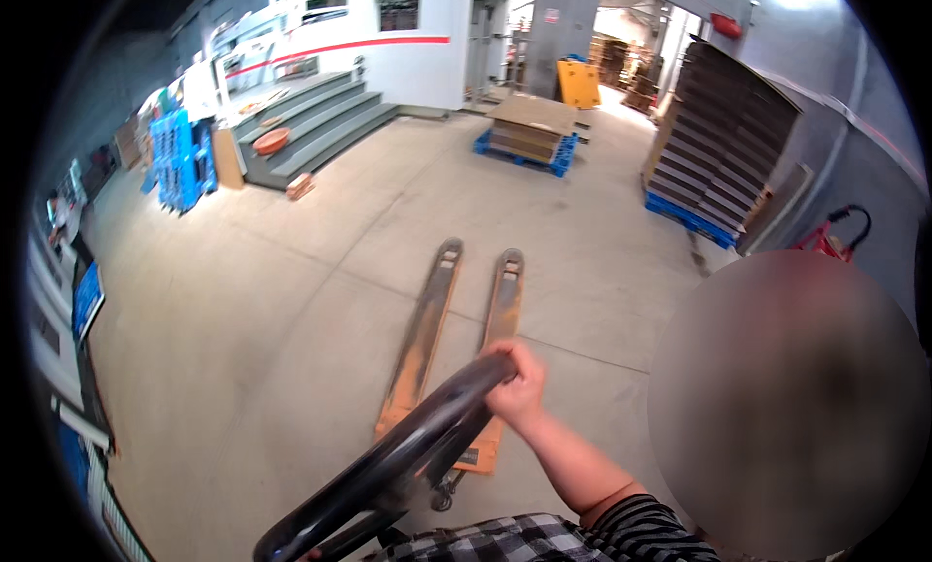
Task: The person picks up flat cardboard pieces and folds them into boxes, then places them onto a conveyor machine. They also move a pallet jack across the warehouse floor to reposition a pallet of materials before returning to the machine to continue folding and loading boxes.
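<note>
Head view, pallet truck: an orange hand pallet truck (pixel 476 461) stands just ahead of the person, its worn forks (pixel 422 339) pointing away across the floor.
Right hand: the right hand (pixel 518 380) is wrapped round the upper end of the black loop handle (pixel 388 447).
Left hand: perhaps a sliver at the bottom edge; I can't tell its grip.
Steering well: I'd keep a firm hold, turn the handle smoothly and watch both fork tips, since they'd likely swing wide.
Clearance: I'd mind the low blue pallet (pixel 524 158) under brown flat sheets (pixel 532 115), and the tall leaning-looking carton stack (pixel 718 125) at right.
Floor: smooth grey concrete (pixel 243 368), crossed by thin joint lines.
Room: grey steps (pixel 335 125) bearing an orange-red basin (pixel 271 141) lead to a white, red-striped machine housing (pixel 417 62); blue pallets (pixel 175 159) stand upright at left.
Hidden: a blurred disc covers the lower right.
</note>
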The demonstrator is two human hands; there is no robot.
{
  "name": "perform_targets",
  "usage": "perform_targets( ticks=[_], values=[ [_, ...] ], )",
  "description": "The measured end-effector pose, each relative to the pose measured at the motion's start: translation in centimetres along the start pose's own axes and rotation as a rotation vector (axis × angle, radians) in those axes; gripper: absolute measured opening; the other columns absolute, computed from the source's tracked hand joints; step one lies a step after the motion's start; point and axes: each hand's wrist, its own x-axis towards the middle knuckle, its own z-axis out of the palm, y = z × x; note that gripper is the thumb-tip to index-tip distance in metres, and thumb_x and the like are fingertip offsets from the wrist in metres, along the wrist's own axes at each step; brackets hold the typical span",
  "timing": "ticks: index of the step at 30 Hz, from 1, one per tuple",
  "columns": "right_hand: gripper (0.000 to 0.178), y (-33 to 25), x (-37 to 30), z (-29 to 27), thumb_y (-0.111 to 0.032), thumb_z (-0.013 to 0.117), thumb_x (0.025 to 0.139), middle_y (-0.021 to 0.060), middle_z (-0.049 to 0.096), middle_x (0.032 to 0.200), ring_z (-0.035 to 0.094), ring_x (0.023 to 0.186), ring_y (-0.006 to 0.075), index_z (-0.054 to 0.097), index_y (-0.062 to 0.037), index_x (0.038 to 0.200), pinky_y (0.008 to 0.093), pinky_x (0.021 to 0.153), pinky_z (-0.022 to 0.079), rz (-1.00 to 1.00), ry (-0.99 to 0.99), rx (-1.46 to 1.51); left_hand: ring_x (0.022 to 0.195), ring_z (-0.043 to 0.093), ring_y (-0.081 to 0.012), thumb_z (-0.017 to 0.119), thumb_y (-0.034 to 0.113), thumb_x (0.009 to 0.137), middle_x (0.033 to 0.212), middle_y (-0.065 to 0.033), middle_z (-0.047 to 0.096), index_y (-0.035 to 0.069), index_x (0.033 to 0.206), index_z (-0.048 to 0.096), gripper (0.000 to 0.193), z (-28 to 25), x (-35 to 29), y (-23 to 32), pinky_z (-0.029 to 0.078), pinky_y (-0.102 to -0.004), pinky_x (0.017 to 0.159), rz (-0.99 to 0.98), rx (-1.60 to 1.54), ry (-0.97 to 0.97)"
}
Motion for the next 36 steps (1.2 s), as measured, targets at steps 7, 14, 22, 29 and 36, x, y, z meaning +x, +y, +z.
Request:
perform_targets(
  ticks=[7,14,22,29,36],
  values=[
    [0.019,3.5,3.5,4.5,0.001,0.060,0.068,0.0019,0.055,0.064,0.052,0.057,0.0079,0.059,-0.0057,0.085,0.0222,0.053,0.042,-0.067,0.027,0.014,0.052,0.055,-0.0139,0.056,-0.009,0.078,0.073,-0.0137,0.058,-0.002,0.101,0.040,0.029,4.3,1.8,2.4,0.046,-0.0255,0.048,0.127,-0.908,0.226],
    [0.028,4.5,6.0,13.4,0.010,0.053,0.074,0.0048,0.063,0.073,0.060,0.058,0.0109,0.053,-0.0007,0.100,0.0244,0.053,0.049,0.142,-0.143,0.399,0.057,0.053,-0.0146,0.051,-0.010,0.080,0.072,-0.0092,0.054,0.001,0.097,0.042,0.023,5.6,7.9,-1.5,0.047,-0.0288,0.053,0.150,-1.001,0.352],
    [0.022,6.0,9.7,25.3,0.005,0.056,0.078,0.0031,0.058,0.071,0.053,0.052,0.0096,0.052,-0.0008,0.099,0.0232,0.048,0.045,0.099,-0.158,0.373,0.061,0.056,-0.0122,0.053,-0.010,0.080,0.074,-0.0086,0.057,0.001,0.093,0.043,0.019,6.1,18.2,-7.8,0.049,-0.0274,0.055,0.157,-0.813,0.409],
    [0.015,5.9,11.9,36.1,0.002,0.057,0.080,0.0018,0.057,0.069,0.052,0.050,0.0089,0.054,-0.0021,0.093,0.0231,0.047,0.045,0.145,-0.106,0.306,0.060,0.056,-0.0107,0.053,-0.008,0.080,0.071,-0.0060,0.058,0.000,0.091,0.045,0.015,5.6,31.5,-15.2,0.048,-0.0260,0.055,0.151,-0.812,0.348],
    [0.012,7.3,15.4,48.1,0.001,0.055,0.081,0.0016,0.056,0.067,0.054,0.051,0.0087,0.056,-0.0025,0.092,0.0228,0.047,0.045,0.142,-0.014,0.216,0.058,0.051,-0.0065,0.062,0.002,0.079,0.065,-0.0009,0.055,0.002,0.087,0.055,0.011,6.7,47.3,-21.2,0.043,-0.0234,0.053,0.001,-0.876,0.414]
  ],
)
